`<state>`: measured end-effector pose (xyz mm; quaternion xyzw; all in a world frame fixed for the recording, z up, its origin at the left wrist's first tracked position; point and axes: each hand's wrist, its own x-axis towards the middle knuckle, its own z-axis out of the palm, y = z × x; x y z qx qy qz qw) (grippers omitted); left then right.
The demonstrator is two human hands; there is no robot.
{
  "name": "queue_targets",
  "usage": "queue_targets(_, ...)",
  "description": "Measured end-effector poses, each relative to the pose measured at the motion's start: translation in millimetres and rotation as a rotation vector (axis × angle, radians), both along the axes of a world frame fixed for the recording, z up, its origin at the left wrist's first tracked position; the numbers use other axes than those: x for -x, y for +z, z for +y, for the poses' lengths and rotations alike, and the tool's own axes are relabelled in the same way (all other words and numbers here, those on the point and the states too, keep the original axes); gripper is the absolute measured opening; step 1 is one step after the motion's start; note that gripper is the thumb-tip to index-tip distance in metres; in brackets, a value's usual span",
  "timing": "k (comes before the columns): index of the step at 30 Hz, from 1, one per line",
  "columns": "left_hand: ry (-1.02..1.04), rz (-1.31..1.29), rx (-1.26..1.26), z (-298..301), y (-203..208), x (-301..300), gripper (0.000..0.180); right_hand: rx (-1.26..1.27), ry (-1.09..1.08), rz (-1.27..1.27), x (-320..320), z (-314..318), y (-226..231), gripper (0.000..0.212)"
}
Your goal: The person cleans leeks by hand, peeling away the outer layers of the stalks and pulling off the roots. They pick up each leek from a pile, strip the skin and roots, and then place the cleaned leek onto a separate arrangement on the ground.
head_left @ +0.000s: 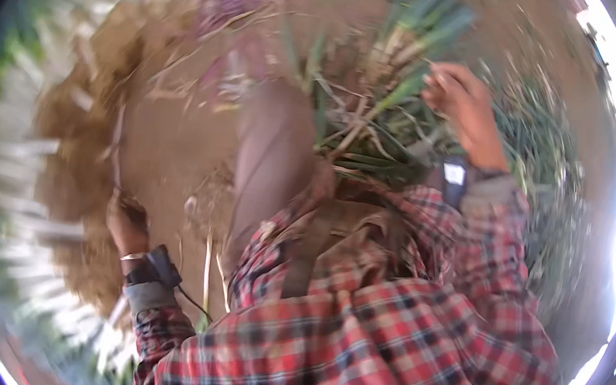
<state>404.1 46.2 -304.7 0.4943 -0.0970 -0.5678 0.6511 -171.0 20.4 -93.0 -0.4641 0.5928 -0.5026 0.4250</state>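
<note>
My right hand [459, 99] reaches out at the upper right, fingers curled around long green stalks [396, 95] of a plant clump with pale bases. My left hand [126, 224] is low at the left, down on the brown soil [173, 142] next to a heap of dry straw-coloured roots and leaves [89, 122]. The picture is blurred, so I cannot tell whether that hand grips anything. Both wrists carry a dark band, and both sleeves are red plaid. My bent knee [274, 156] in brown trousers lies between the hands.
Rows of blurred white stalks with green tops [19, 175] curve along the left rim. More green leaves [540, 162] spread over the ground at the right. Strong glare washes out the right edge.
</note>
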Motion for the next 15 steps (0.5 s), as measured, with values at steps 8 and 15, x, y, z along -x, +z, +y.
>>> queue_targets(8, -0.653, 0.126, 0.466, -155, 156, 320, 0.008, -0.184, -0.439, -0.299, 119, -37, -183, 0.017)
queue_targets(15, -0.775, 0.048, 0.060, -198, 159, 429, 0.012, -0.556, -0.663, -0.569, 104, -86, -304, 0.022)
